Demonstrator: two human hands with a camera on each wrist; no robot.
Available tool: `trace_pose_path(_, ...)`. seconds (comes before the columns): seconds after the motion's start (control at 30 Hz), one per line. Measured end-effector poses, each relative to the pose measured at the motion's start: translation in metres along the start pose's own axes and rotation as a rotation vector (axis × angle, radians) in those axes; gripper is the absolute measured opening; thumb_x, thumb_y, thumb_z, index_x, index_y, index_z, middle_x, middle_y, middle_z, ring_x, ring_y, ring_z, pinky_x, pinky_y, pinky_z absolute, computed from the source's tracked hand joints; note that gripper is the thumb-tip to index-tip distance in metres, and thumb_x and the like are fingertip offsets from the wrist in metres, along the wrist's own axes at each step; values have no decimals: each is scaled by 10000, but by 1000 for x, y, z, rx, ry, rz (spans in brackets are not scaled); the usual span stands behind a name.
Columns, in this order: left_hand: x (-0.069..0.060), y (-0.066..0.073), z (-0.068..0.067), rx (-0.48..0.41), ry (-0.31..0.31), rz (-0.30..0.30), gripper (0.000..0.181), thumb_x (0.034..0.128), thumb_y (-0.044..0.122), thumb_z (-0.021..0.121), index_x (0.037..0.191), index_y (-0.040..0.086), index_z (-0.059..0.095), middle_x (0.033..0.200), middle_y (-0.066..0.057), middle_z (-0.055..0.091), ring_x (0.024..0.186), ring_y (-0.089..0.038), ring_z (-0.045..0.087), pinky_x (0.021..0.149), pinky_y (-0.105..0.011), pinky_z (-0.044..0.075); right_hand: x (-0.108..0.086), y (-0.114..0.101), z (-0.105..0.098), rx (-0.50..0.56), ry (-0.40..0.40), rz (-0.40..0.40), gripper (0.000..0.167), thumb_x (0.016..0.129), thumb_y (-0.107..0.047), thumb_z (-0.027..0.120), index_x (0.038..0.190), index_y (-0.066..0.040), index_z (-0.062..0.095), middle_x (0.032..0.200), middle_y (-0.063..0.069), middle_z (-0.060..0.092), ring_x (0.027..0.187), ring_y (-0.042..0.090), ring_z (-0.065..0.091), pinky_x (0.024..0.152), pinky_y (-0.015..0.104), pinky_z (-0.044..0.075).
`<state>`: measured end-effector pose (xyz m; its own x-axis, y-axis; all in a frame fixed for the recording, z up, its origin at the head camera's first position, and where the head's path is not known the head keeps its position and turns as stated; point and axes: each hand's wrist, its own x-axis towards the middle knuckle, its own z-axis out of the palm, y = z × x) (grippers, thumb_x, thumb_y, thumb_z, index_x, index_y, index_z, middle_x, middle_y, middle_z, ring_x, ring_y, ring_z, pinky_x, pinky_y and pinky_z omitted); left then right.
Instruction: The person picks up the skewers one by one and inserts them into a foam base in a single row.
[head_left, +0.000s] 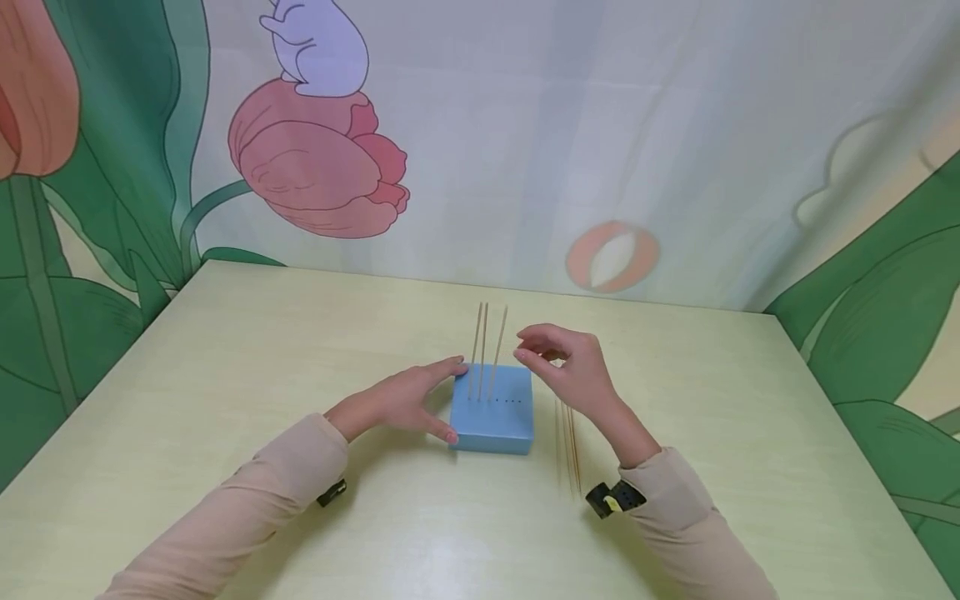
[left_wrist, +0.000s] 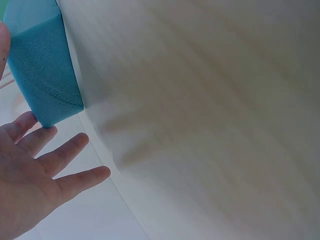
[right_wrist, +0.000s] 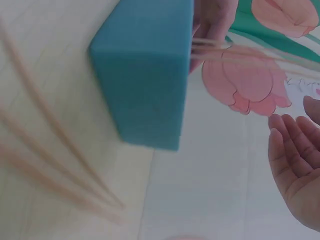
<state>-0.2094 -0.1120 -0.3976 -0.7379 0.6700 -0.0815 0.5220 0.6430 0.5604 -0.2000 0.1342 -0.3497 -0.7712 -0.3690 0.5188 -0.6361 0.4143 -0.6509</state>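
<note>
My left hand (head_left: pixel 407 398) grips the blue block (head_left: pixel 491 423) at frame centre, my right hand (head_left: pixel 573 367) is empty, fingers apart near three standing sticks (head_left: pixel 483 350): likely between insertions, next calls for pinching a loose stick (head_left: pixel 574 446) lower right of centre.

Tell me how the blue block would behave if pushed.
The block is probably light for its size; its grained side hints at foam. Sitting low and broad, it would likely slide rather than tip or roll. The thin sticks standing in it might sway.
</note>
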Motion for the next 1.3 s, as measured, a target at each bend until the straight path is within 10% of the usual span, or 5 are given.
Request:
trace_pose_path(0.3,-1,0,1,1,-4,-2,999,659,465,772,1423,60,272,1490,-118,201,1330,-288,248,1060,-414,247,-12,28,-24,-96,-131,223,227,823,-75,668,1036,-2,637,885,99,671,798,214,631,668,307,523)
trace_pose_path(1.3,-2,0,0,-17,0,-10,1007,656,461,776,1432,78,260,1492,-96,205,1333,-270,245,1062,-408,244,-30,104,-45,-255,-535,409,914,673,-319,805,1380,20,335,993,180,447,820,261,419,689,325,368)
